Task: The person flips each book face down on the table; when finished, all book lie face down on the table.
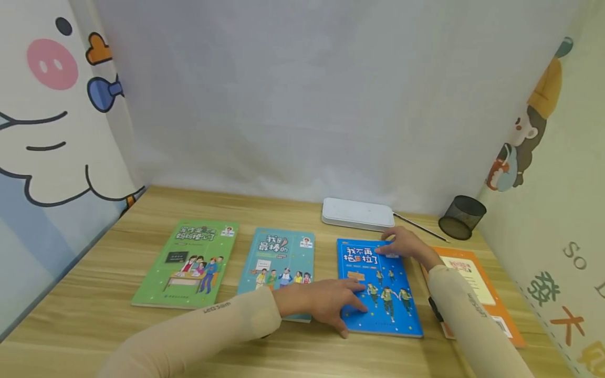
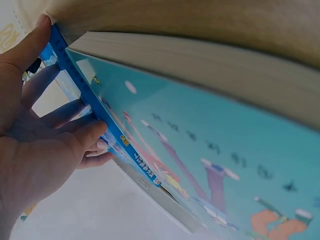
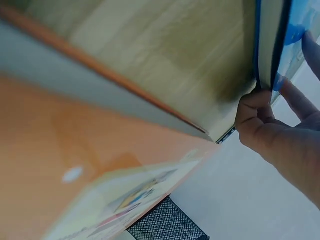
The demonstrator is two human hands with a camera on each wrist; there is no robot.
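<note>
The blue book (image 1: 378, 286) lies flat on the tabletop (image 1: 94, 310), left hand (image 1: 321, 302) pressing open-fingered at 7 o'clock, right hand (image 1: 406, 245) pinching its 1 o'clock corner, probably to lift it.

Wooden desk (image 1: 94, 310). Flat on it, in a row: green book (image 1: 189, 262), teal book (image 1: 279, 262), blue book (image 1: 378, 289), orange book (image 1: 477, 289). Behind: white box (image 1: 357, 213), pencil (image 1: 418, 227), mesh cup (image 1: 462, 217) on its side.
</note>
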